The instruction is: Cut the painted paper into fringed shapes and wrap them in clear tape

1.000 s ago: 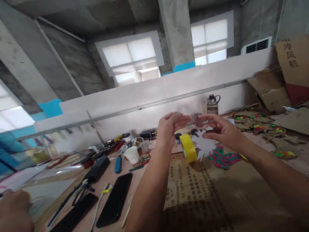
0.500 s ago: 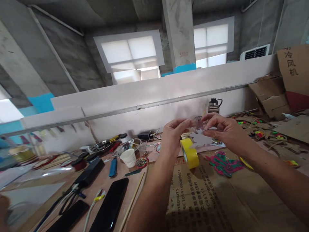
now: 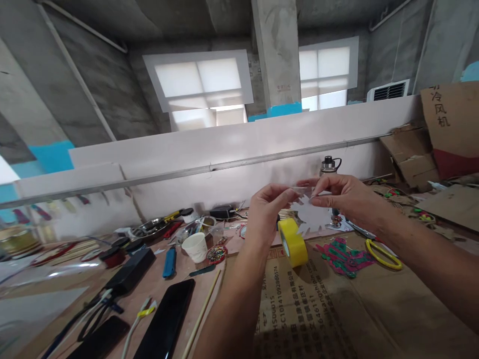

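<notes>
While my left hand (image 3: 267, 209) and right hand (image 3: 342, 197) are raised over the bench, both pinch shut on a short strip of clear tape (image 3: 302, 188) stretched between thumb and forefinger tips, w/ the yellow tape roll (image 3: 293, 243) hanging off my left wrist like a bangle. Stage, as I judge it: strip is pulled out and held taut, not yet stuck to anything; the white paper cutout (image 3: 313, 219), jagged-edged and flat, shows just below and behind the strip, but I cannot tell if it touches the tape or lies on the table. Materials: tape thin, glossy, near-transparent; roll a smooth plastic-looking ring, approx. round; worktop covered by matte brown cardboard (image 3: 337, 309) w/ printed text. Nearby: pink-green paper piece (image 3: 344, 252), yellow-handled scissors (image 3: 381, 249) at right, white paper cup (image 3: 196, 247), blue utility knife (image 3: 169, 254), thin wooden stick (image 3: 202, 314), 1 black phone (image 3: 166, 321), metal bottle (image 3: 330, 165) by the white partition (image 3: 224, 149).
</notes>
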Demonstrator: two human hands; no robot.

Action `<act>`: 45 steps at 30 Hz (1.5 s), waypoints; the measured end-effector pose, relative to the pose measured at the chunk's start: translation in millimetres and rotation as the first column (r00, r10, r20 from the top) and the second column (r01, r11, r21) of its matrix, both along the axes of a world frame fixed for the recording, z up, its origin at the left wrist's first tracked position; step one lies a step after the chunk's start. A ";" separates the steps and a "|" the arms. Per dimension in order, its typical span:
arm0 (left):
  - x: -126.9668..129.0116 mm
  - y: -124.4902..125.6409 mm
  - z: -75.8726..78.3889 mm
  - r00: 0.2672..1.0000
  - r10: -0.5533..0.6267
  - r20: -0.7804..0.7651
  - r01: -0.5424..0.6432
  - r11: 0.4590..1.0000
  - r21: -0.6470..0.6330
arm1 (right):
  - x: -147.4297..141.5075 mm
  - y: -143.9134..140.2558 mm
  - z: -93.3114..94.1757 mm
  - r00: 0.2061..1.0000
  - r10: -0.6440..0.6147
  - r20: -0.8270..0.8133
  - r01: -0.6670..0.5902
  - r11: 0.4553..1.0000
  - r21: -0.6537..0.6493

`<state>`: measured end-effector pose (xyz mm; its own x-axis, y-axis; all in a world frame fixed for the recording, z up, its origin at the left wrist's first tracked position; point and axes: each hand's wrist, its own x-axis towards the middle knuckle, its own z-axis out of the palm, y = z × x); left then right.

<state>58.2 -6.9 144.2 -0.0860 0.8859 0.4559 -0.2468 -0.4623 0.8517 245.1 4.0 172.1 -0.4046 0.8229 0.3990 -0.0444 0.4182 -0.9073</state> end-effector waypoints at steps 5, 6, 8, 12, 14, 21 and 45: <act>4.0 -3.1 0.6 0.999 -0.037 0.040 0.037 0.999 -0.017 | -3.0 3.0 -5.2 0.999 -0.038 -0.017 0.039 0.999 0.026; 4.2 -3.5 0.8 0.998 -0.040 0.040 0.041 0.999 -0.026 | -3.1 4.5 -6.4 0.998 -0.056 -0.018 0.056 0.998 0.027; 3.9 -3.4 1.1 0.998 -0.042 0.040 0.044 0.998 -0.051 | -3.0 7.5 -8.5 0.996 -0.087 -0.019 0.087 0.996 0.028; 1.1 -1.1 1.5 0.998 -0.054 0.044 0.057 0.994 -0.091 | -1.8 10.7 -8.9 0.995 -0.095 -0.032 0.095 0.995 -0.001; -0.3 -0.5 1.9 0.997 -0.065 0.043 0.069 0.993 -0.096 | -0.2 9.9 -7.3 0.997 -0.072 -0.025 0.072 0.997 -0.014; -3.4 -4.1 4.3 0.994 -0.095 0.059 0.100 0.992 -0.081 | 13.1 0.9 -5.9 1.000 0.019 0.007 -0.018 0.999 -0.048; 9.1 -18.6 2.9 0.996 -0.016 -0.088 0.017 1.000 0.011 | 15.8 -11.3 -23.1 0.998 0.019 0.052 -0.014 0.996 -0.093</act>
<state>67.3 -25.5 147.1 -0.0312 0.8813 0.4715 -0.1791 -0.4690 0.8648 261.0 -7.3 149.0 -0.4371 0.8483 0.2989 -0.0013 0.3317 -0.9434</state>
